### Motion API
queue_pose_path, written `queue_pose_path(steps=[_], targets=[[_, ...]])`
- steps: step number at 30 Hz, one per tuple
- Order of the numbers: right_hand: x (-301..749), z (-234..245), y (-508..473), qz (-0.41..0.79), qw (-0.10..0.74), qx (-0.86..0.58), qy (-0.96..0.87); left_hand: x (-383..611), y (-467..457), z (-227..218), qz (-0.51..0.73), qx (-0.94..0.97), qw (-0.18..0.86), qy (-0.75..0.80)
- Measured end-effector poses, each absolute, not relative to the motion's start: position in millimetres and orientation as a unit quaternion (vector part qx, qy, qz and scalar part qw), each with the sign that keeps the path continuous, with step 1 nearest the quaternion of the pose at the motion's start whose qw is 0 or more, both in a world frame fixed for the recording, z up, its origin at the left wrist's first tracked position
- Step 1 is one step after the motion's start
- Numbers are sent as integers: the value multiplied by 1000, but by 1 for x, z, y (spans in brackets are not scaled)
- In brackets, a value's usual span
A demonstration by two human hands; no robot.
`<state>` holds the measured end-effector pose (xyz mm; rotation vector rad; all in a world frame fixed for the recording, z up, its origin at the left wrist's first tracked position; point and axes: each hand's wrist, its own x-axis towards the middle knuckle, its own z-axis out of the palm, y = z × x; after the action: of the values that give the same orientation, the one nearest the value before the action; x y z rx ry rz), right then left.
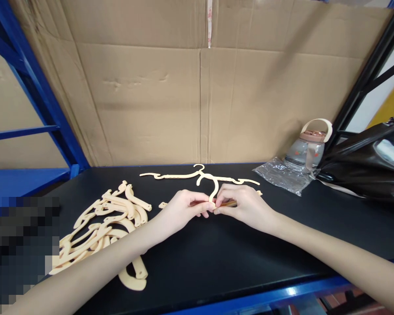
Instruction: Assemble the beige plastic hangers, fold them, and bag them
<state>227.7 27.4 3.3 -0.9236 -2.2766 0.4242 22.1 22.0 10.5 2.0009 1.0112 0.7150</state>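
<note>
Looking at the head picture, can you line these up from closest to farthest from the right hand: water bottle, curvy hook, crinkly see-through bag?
From the right hand:
1. Curvy hook: right by its fingertips.
2. Crinkly see-through bag: lying off to its right.
3. Water bottle: farther right and back.

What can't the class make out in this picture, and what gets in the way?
All in the head view:
Lower end of the hook: covered by the fingers of the left hand and right hand.
Part of the hanger pile: behind the left forearm.
Lower left area: masked by coarse blocks.
Black bag: cut off by the right edge.
</note>
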Motion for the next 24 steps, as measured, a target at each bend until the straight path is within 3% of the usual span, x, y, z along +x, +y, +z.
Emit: queue_pose_path(steps=[5,17,24], targets=[[227,10,23,80,235,-422,-872,22,23,6,294,760,420,400],[227,17,21,125,170,-398,-893,21,18,5,271,806,323,416],[230,14,22,124,205,-387,-890,25,15,8,258,816,294,424]])
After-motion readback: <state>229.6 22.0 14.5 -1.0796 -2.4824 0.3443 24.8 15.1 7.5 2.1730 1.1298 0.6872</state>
